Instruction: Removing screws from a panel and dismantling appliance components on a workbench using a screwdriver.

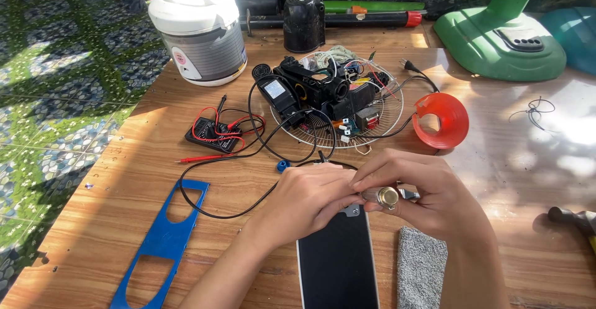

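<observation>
1. Brass-coloured and round, a small metal cylinder [387, 196] sits pinched in the fingertips of our right hand [428, 194], just above the top edge of a black rectangular panel [337, 262] lying flat on the wooden table [112, 191].
2. Our left hand [310, 200] is curled beside it, fingers bent over the panel's upper end and touching the right hand's fingers; whether it grips anything we cannot tell.
3. A grey cloth [421, 272] lies just right of the panel, under our right wrist.
4. A blue plastic frame [162, 244] with cut-outs lies well to the left, a black cable [217, 206] looping across its top.
5. Beyond our hands, a white wire fan guard [379, 126] holds black parts and loose wiring; a red plastic cone [444, 119] rests beside it.
6. A multimeter [214, 135] with red leads lies left of the guard, with a white rice cooker [200, 29] behind it.
</observation>
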